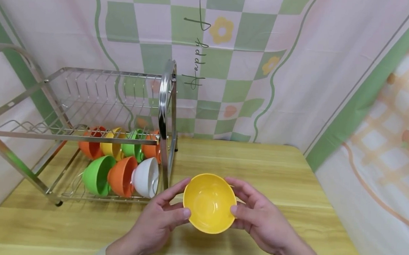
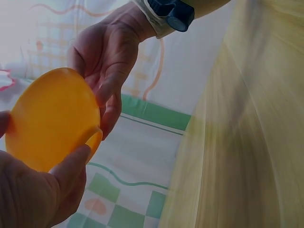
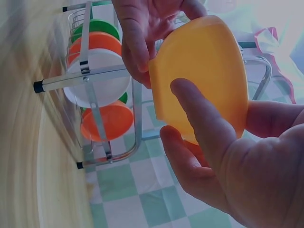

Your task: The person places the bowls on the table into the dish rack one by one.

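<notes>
A yellow bowl [image 1: 209, 203] is held up above the wooden table, its hollow facing the head camera. My left hand [image 1: 159, 215] grips its left side, thumb at the rim and fingers behind. On the opposite side my right hand [image 1: 263, 217] holds it the same way. From the left wrist, the bowl [image 2: 54, 118] shows between both hands, its foot ring partly covered by a thumb. In the right wrist view the bowl's outside [image 3: 204, 76] faces the camera, with the right hand [image 3: 237, 156] across it and the left hand [image 3: 152, 28] beyond.
A two-tier metal dish rack [image 1: 164, 103] stands at the left. Its lower tier holds several bowls on edge, among them a green bowl [image 1: 97, 176], an orange bowl [image 1: 120, 177] and a white bowl [image 1: 144, 178]. A patterned curtain [image 1: 224, 75] hangs behind the table [image 1: 258, 160].
</notes>
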Demonstrator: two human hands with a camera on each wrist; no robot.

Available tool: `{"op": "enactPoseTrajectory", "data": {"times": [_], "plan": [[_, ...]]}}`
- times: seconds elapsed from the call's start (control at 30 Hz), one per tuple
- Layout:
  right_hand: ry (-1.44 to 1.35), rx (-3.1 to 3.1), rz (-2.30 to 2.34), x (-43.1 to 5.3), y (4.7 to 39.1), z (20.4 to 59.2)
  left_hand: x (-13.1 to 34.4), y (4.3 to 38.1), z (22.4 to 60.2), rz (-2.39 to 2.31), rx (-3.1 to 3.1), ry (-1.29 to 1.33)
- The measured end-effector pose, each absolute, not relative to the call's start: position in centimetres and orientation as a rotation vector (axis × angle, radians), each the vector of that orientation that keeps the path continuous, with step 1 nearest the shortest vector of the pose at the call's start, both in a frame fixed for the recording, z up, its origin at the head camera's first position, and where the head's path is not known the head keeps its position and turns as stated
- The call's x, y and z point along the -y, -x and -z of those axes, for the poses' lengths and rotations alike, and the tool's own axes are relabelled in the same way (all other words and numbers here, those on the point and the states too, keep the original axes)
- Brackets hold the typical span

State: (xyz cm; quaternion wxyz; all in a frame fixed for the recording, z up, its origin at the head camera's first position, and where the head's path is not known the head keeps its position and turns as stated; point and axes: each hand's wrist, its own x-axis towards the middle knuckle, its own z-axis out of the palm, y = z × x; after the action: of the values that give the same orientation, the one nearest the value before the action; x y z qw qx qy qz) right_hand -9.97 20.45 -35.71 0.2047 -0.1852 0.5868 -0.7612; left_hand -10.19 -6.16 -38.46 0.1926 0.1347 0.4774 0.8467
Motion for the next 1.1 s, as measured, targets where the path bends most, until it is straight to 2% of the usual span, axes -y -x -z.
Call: {"op": "enactPoseTrajectory", "data": {"times": [0.47, 0.8, 1.1], "plan": [[0.535, -1.672, 2.034, -19.3, 10.5, 36.0, 8.7, 9.7, 38.6, -2.252, -1.47, -0.304], [0.299, -2.345, 1.835, -16.4, 13.7, 37.5, 14.7, 9.0, 39.3, -1.955, -1.592, -0.374], [0.413, -2.446, 1.905, -11.5, 15.0, 39.3, 19.4, 9.1, 38.6, -1.707, -1.954, -0.32]]}}
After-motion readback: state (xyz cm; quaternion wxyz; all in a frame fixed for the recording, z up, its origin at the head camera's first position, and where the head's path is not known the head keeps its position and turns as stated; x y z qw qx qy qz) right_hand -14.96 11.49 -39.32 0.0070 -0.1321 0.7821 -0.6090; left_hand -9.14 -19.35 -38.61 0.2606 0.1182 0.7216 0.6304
